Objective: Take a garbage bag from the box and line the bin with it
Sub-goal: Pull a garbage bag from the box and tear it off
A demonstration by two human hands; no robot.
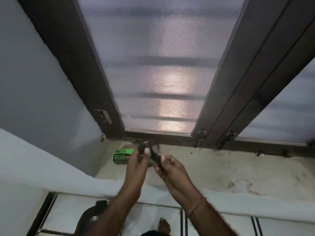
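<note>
A green garbage bag box lies on the stone window sill, in its left corner. Just to the right of the box, above the sill, both hands hold a small black roll of garbage bags. My left hand pinches the roll's upper end with thumb and fingers. My right hand grips its lower end. A dark round bin stands on the floor below the sill at the bottom left, partly hidden by my left forearm.
A dark-framed mesh window rises straight behind the sill, with latches at its base. A white wall closes the left side. Pale floor tiles and a bare foot show at the bottom.
</note>
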